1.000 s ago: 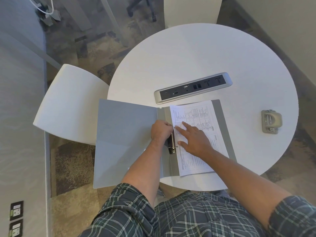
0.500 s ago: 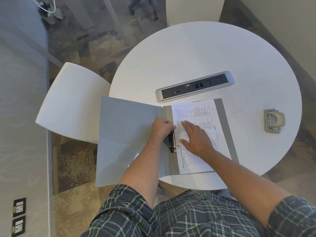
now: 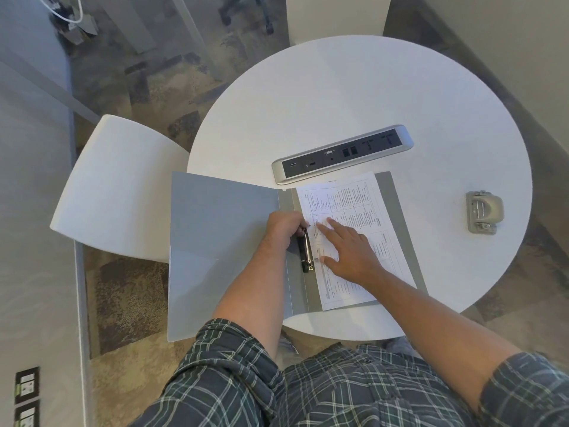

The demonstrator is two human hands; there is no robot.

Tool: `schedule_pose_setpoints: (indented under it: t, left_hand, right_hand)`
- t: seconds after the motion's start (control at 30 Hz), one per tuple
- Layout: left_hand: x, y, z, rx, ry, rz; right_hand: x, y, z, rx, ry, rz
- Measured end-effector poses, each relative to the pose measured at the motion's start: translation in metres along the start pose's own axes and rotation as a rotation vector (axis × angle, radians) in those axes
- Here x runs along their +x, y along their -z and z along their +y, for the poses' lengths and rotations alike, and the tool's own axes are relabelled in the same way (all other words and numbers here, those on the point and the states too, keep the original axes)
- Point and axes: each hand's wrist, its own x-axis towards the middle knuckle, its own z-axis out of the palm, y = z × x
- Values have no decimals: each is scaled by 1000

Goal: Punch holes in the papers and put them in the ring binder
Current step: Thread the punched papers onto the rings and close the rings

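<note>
Left hand (image 3: 284,227) curled on ring binder (image 3: 221,257) clasp, right hand (image 3: 351,254) flat, fingers spread, pinning papers (image 3: 354,211); binder's left cover overhanging counter (image 3: 354,97) edge.

Light: soft, even indoor daylight, fairly bright on the white table (image 3: 354,97).
Shadows: faint, under the left hand (image 3: 284,224) and right hand (image 3: 351,254).
Glare: none.
Sharpness: crisp centrally; print unreadable.
Distortion: wide-angle bowing toward the edges.
</note>
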Motion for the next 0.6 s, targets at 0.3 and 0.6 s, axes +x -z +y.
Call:
schedule_pose_setpoints:
  t: [0.3, 0.6]
  left_hand:
    - [8, 2, 3, -41, 86, -76]
    - [12, -2, -1, -54, 68, -55]
  right_hand:
    - [0, -1, 2, -17, 14, -13]
    - [5, 0, 1, -80, 44, 5]
